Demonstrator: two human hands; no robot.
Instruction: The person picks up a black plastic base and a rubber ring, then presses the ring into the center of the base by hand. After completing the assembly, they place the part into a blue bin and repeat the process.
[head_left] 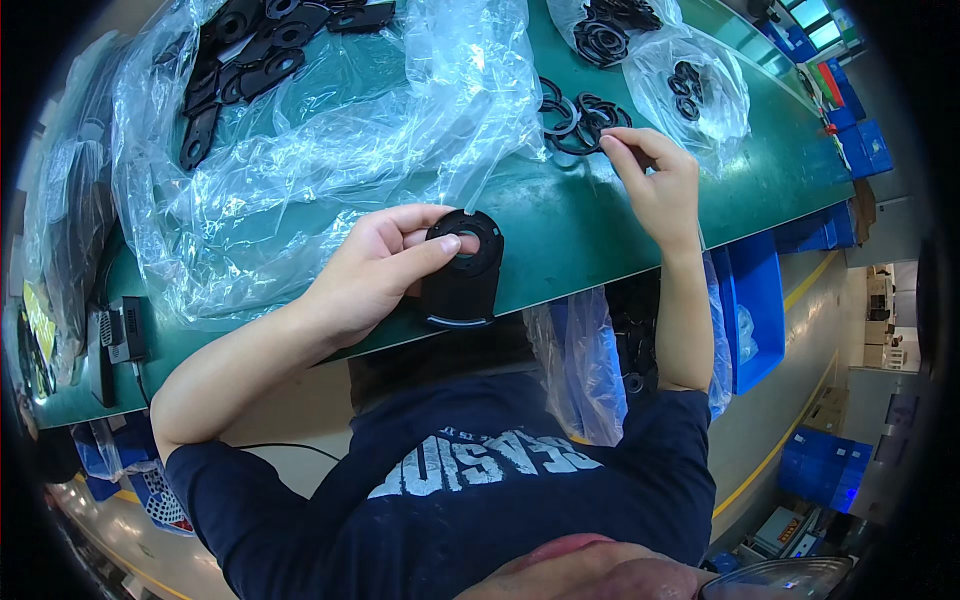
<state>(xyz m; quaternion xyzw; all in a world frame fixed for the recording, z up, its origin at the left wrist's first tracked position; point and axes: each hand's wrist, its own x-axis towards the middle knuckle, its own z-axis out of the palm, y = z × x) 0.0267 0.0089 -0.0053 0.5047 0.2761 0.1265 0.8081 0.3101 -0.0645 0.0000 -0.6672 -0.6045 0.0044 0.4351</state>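
Note:
My left hand (372, 258) grips a flat black plastic part (458, 292) with a rounded end and a round opening, above the table's near edge. The thumb lies across the part's face beside the opening, and a fingertip shows through it. Farther right, my right hand (668, 190) has thumb and forefinger pinched at the edge of a small pile of black rings (592, 112). The fingertips meet on the rim of one ring; whether it is lifted off the others I cannot tell.
Crumpled clear plastic sheeting (300, 165) covers much of the green table (560, 225). Several black parts (270, 50) lie on it at the far left. Clear bags with black rings (688, 90) sit at the far right. A blue bin (752, 310) stands below the table's right edge.

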